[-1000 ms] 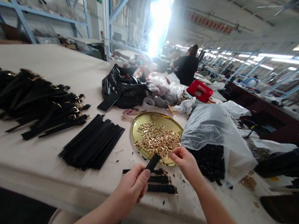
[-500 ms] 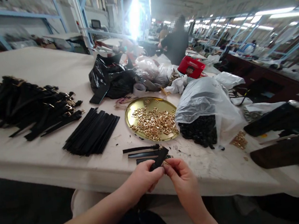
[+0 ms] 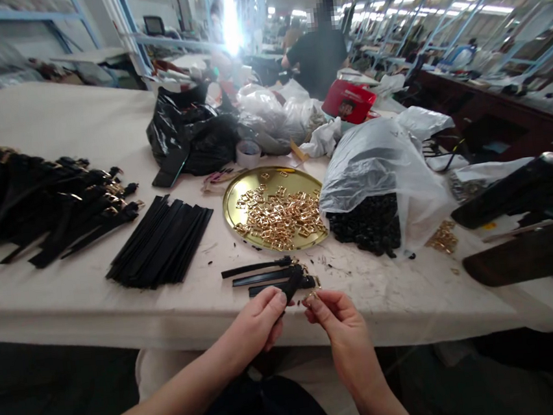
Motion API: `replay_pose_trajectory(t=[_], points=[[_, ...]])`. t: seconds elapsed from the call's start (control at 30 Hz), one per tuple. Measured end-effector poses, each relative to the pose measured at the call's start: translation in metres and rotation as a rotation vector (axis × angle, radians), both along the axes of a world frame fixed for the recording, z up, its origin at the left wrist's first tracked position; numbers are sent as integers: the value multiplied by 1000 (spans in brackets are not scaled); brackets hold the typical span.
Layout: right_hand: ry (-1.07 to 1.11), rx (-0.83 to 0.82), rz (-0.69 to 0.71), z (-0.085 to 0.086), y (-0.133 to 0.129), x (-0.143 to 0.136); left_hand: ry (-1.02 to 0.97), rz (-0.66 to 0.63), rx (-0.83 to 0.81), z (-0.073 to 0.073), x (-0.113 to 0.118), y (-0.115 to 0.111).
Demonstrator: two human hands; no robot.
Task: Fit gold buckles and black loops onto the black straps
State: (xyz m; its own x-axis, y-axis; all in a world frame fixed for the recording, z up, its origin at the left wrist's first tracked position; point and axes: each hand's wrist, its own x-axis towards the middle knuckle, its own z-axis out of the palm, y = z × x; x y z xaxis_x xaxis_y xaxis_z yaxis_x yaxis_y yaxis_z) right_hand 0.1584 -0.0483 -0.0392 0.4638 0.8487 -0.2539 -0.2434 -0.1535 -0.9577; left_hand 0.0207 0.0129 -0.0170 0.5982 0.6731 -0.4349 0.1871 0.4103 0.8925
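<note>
My left hand point(image 3: 267, 313) is closed on a black strap point(image 3: 292, 284) near the table's front edge. Just to its right, my right hand point(image 3: 334, 313) pinches a small gold buckle point(image 3: 310, 297), with a narrow gap between the hands. Beyond them lie several finished-looking black straps point(image 3: 258, 278) with gold buckles at their right ends. A round gold tray point(image 3: 231, 202) holds a heap of gold buckles point(image 3: 280, 217). Left of the tray is a stack of flat black strips point(image 3: 160, 245).
A large pile of black straps with buckles point(image 3: 45, 197) lies at the left. Black loops spill from a clear plastic bag point(image 3: 380, 165) at the right. Behind are a black bag point(image 3: 191, 134), a tape roll point(image 3: 248, 153) and a red package point(image 3: 348, 101). A person point(image 3: 318, 53) stands farther back.
My hands have moved slightly apart, and the strap's upper end has swung down toward the straps on the table. The whole view has shifted a little.
</note>
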Motion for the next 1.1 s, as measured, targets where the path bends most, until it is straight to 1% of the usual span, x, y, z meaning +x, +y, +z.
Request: replay_pose_trajectory(t=[0.07, 0.1, 0.17, 0.23, 0.3, 0.37, 0.47, 0.57, 0.7, 1.0, 1.1], points=[[185, 8, -60, 3, 2, 1, 48, -64, 48, -2, -5, 1], [274, 10, -67, 5, 2, 1, 59, -108, 62, -3, -8, 2], [426, -3, -41, 8, 2, 0, 81, -195, 107, -2, -11, 1], [524, -28, 2, 9, 1, -1, 117, -246, 195, 0, -13, 2], [574, -61, 37, 9, -1, -2, 155, -267, 306, 3, -16, 4], [601, -88, 36, 7, -4, -1, 193, -288, 394, 5, -19, 7], [637, -102, 5, 3, -7, 1, 242, -314, 429, 7, -22, 10], [684, -109, 1, 3, -9, -1, 246, -349, 458, 8, -23, 10], [689, -122, 4, 6, -13, -4, 285, -372, 536, 10, -24, 8], [546, -79, -22, 4, -26, -11, 358, -401, 659, 18, -23, -4], [406, -57, 17, 4, -29, -18, 342, -401, 642, 25, -19, -9]])
